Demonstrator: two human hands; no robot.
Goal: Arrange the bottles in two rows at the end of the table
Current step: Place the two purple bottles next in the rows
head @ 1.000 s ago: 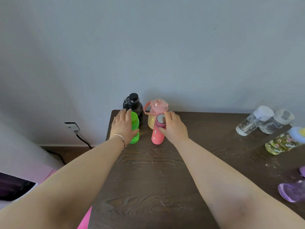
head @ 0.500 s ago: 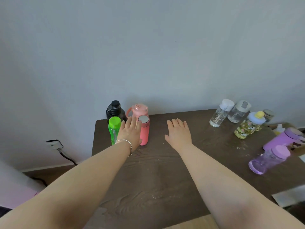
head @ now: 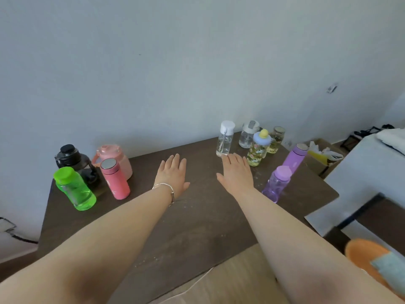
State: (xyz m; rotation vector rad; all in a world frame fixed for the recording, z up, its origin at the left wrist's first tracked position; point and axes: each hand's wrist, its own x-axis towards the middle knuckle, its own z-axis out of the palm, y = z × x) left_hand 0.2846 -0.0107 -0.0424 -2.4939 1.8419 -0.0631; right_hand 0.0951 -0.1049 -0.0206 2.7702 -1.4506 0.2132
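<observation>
At the left end of the dark wooden table [head: 186,233] stand a black bottle [head: 72,160] and a pink jug [head: 114,159] by the wall, with a green bottle [head: 74,189] and a coral flask [head: 115,178] in front of them. At the right end stand a clear white-capped bottle [head: 224,139], a grey-capped clear bottle [head: 248,134], a patterned bottle with blue lid [head: 258,148], a small jar [head: 276,139], a purple flask [head: 294,156] and a translucent purple bottle [head: 277,183]. My left hand [head: 173,174] hovers open mid-table. My right hand [head: 236,172] is open, fingertips near the white-capped bottle's base.
A grey wall runs behind the table. Right of the table are a cardboard box with yellow and white contents [head: 322,156] and a white surface [head: 372,172]. An orange object [head: 370,262] lies low at the right. Light wooden floor shows below the table's near edge.
Both hands let go of the green bottle and coral flask and moved right across the table; my right hand now reaches the white-capped bottle. The view has swung right.
</observation>
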